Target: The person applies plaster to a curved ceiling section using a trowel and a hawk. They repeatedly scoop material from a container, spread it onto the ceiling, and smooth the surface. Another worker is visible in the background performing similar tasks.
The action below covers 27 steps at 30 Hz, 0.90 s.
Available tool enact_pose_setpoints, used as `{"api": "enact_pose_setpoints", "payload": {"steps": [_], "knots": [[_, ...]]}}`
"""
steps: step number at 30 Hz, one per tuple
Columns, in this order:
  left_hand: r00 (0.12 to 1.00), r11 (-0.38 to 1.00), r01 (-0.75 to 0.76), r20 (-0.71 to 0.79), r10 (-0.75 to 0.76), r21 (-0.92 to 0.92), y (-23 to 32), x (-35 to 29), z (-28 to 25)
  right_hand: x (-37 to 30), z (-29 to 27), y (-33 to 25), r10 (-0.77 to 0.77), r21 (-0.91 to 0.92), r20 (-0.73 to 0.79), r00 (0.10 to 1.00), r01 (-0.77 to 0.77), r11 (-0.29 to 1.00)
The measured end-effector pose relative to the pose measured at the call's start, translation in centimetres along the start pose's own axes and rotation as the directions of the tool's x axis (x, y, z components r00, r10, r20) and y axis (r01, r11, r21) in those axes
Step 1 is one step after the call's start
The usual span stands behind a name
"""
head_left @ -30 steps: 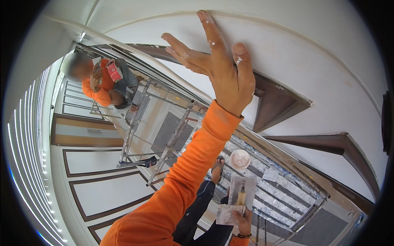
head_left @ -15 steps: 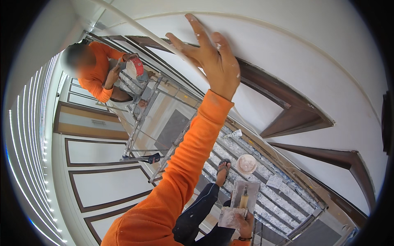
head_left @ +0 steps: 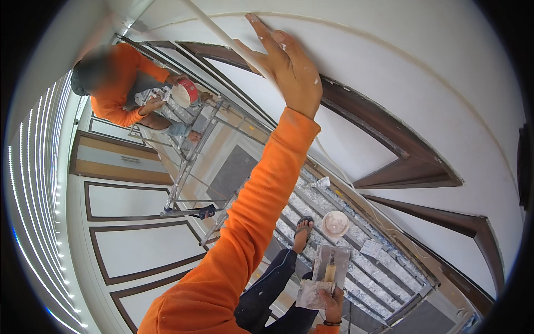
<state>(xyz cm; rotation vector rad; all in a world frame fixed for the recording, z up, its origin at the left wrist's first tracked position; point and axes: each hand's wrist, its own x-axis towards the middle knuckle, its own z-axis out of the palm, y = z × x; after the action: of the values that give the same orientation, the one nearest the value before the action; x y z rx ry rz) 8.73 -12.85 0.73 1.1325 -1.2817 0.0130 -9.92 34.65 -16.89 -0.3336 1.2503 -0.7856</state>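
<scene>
My left hand is raised against the white wall, its fingers stretched out and flecked with white. A thin pale pipe slants across beside it and partly covers the fingers. Low down, my right hand grips a plastering trowel with a wooden handle, blade flat and handle upward. A second flat plate, smeared with pale putty, lies under my right fingers at the trowel's near end; how the two are held together is partly hidden.
I stand on a putty-spattered slatted scaffold platform. Beside my sandalled foot stands a bucket of pale putty. Dark wood trim runs along the wall. At far left a co-worker in orange sits on scaffolding, holding a red-and-white bucket.
My left hand has shifted slightly left, its fingers drawn closer together. The co-worker has leaned left and tipped the bucket toward me. My right hand has barely moved.
</scene>
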Motion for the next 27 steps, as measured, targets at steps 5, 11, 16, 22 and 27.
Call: {"api": "enact_pose_setpoints", "payload": {"steps": [5, 11, 16, 22, 27], "knots": [[0.992, 0.993, 0.107, -0.061, -0.11, -0.05, 1.0, 0.2, 0.5, -0.1, 0.4, -0.7, -0.024, -0.002, 0.015, 1.0, 0.024, 1.0], [0.992, 0.991, -0.091, 0.097, 0.082, 0.096, 4.1, -3.5, 1.6, 0.4, -0.3, -0.7, -0.038, 0.037, 0.041, 0.998, 0.037, 0.999], [0.991, 0.992, -0.071, 0.121, 0.059, 0.101, 8.8, -6.7, 3.7, 0.0, -1.1, -0.6, -0.061, 0.045, 0.007, 0.998, 0.061, 0.997], [0.968, 0.992, -0.126, 0.218, 0.126, -0.012, 12.1, -11.5, 6.2, -0.7, -1.9, 0.3, -0.087, 0.094, -0.067, 0.994, 0.094, 0.991], [0.933, 0.978, -0.145, 0.308, 0.185, -0.148, 14.9, -14.0, 7.4, -1.5, -3.2, 1.5, -0.092, 0.156, -0.105, 0.99, 0.108, 0.982]]}}
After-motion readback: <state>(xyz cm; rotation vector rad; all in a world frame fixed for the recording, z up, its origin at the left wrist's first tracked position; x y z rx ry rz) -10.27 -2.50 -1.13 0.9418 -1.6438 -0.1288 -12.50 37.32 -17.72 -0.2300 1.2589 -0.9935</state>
